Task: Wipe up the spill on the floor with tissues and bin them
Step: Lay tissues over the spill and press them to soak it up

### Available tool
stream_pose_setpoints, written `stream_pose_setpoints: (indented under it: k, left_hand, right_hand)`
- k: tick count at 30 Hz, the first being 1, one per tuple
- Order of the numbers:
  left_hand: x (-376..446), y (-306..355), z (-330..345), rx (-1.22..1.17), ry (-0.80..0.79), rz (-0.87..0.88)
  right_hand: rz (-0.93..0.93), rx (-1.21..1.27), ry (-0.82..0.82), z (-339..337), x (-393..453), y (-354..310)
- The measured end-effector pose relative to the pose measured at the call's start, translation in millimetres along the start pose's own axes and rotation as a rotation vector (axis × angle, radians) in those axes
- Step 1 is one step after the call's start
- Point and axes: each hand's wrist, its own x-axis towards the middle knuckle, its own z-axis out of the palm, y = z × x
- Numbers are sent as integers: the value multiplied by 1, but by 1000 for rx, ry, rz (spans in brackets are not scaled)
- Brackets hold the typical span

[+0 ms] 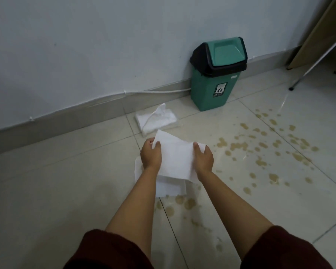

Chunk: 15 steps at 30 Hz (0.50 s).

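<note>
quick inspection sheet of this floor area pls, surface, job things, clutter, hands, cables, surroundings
surface: pale tiled floor with brownish spill spattered to the right and between the forearms, not yet wiped
job's things: white tissue held spread above the floor; more sheets hanging beneath it; tissue pile near the wall; green bin with swing lid closed, standing against the wall
clutter: nothing seen
hands: left hand and right hand each pinch an edge of the tissue
cables: white cable clipped along the skirting
surroundings: grey wall; metal furniture leg and wooden panel at the upper right
</note>
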Motion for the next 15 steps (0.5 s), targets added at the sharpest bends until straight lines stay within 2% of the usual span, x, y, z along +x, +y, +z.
stream_pose_setpoints:
  k: [2, 8, 15]
  left_hand:
    - [-23, -19, -7, 20, 26, -31]
    - [-84, -68, -29, 176, 252, -144]
    - [-139, -97, -42, 414, 389, -48]
  right_hand:
    - [-55, -71, -18, -5, -8, 14]
    - [-194, -185, -74, -21, -39, 49]
    - [-261, -465, -28, -34, -71, 93]
